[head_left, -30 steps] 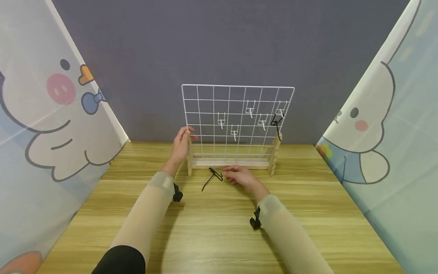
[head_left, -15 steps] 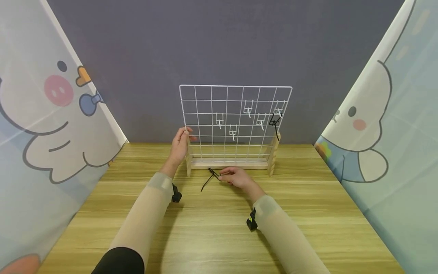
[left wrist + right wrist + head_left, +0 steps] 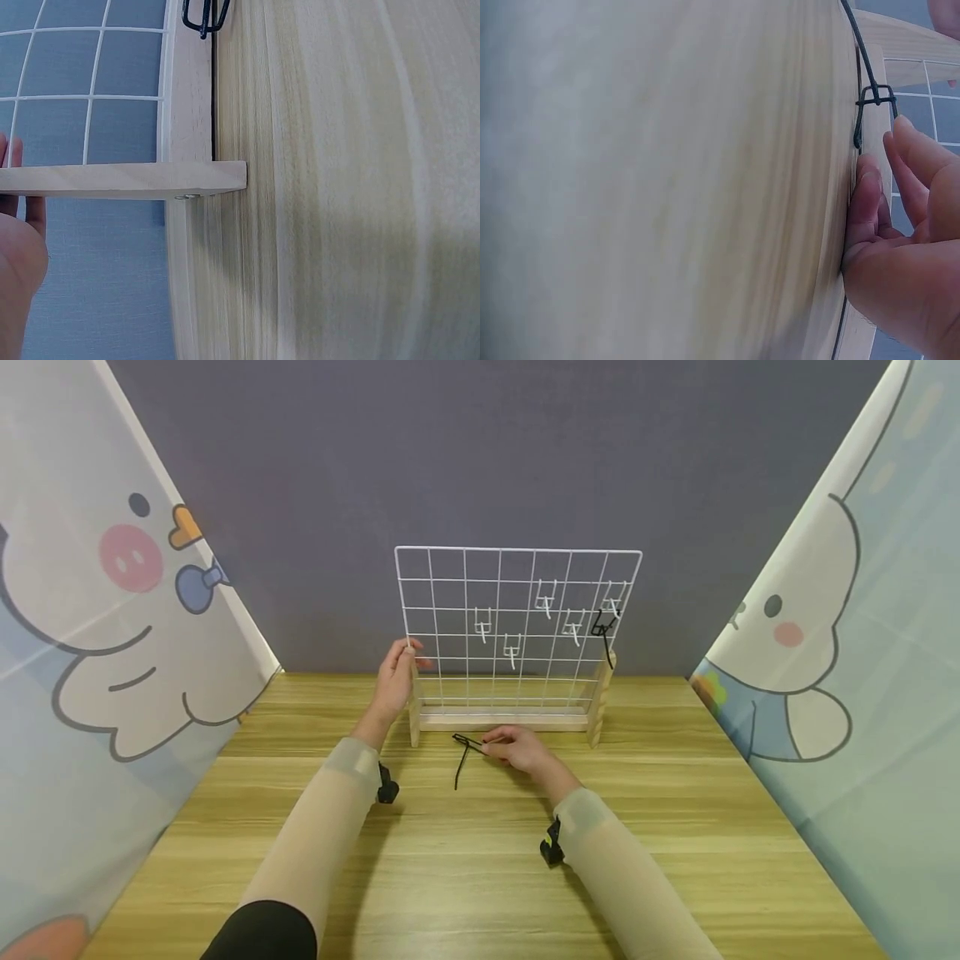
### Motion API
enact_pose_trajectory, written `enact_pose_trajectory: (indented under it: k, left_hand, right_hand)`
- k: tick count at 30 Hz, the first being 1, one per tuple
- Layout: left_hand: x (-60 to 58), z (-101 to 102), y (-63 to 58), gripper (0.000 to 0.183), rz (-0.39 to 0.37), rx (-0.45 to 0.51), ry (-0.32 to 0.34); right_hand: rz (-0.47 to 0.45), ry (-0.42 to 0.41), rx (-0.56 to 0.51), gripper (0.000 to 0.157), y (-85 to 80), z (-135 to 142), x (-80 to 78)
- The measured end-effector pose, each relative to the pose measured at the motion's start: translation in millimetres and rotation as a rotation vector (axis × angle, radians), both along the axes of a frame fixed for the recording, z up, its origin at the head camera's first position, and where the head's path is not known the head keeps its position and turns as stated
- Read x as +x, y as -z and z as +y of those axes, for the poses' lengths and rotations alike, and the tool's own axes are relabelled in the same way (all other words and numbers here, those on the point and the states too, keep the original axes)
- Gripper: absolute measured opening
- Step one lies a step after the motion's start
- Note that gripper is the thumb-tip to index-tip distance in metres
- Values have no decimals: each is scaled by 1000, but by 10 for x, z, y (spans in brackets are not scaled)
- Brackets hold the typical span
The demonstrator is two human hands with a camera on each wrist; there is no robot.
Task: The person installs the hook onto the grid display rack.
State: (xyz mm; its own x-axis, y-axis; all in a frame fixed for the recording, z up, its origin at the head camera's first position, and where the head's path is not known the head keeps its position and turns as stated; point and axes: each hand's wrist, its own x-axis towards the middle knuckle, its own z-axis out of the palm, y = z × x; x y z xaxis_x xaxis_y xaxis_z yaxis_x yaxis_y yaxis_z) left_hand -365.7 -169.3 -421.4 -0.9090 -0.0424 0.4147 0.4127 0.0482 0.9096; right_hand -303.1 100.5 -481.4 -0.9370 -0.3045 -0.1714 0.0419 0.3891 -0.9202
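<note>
My left hand (image 3: 393, 681) grips the left wooden post (image 3: 414, 703) of a stand that holds up a white wire grid panel (image 3: 499, 581). In the left wrist view the fingers show behind that post (image 3: 120, 178). My right hand (image 3: 517, 750) is low in front of the stand's wooden base bar (image 3: 465, 722). Its thumb and a finger pinch one end of a black wire hook (image 3: 461, 763), whose long prong points toward me. The right wrist view shows the black hook (image 3: 876, 97) at the fingertips; the exact contact is partly hidden.
Several small white hooks hang on the grid, such as a white hook (image 3: 512, 651) near its middle. Another black hook (image 3: 603, 631) hangs by the grid's right edge. Wood-grain tabletop (image 3: 465, 860) spreads in front, with a grey wall (image 3: 495, 452) behind.
My right hand has moved slightly left and taken hold of the black hook. The hook has turned, its long prong swinging from lower left to nearly straight toward me. My left hand stays on the post.
</note>
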Motion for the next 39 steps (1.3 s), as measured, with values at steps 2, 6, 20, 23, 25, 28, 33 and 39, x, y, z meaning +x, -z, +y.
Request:
enact_pose_trajectory:
  k: [2,6,20,23,25,28,33,39]
  left_hand:
    - [-1,4,1,36,4,3,-2]
    - [-9,4,2,37,0,-18,-10]
    - [-34,-4,31,38,19,3,4]
    - [-35,-1,25,37,9,7,1]
    - [-36,1,21,36,3,11,0]
    - [-38,3,21,35,1,11,2]
    - [-37,5,23,35,7,22,9]
    - [-38,1,18,35,18,10,-2]
  right_hand:
    - [6,-4,0,30,2,8,0]
    - [9,-8,1,29,-6,18,6]
    - [48,-61,48,29,-18,27,-9]
    - [52,-76,62,29,-14,29,-12]
    - [53,-89,69,29,-12,28,-16]
    - [60,-108,89,28,-16,23,-18]
    - [78,-139,107,30,-17,32,-25]
    - [22,-112,17,40,9,74,-33]
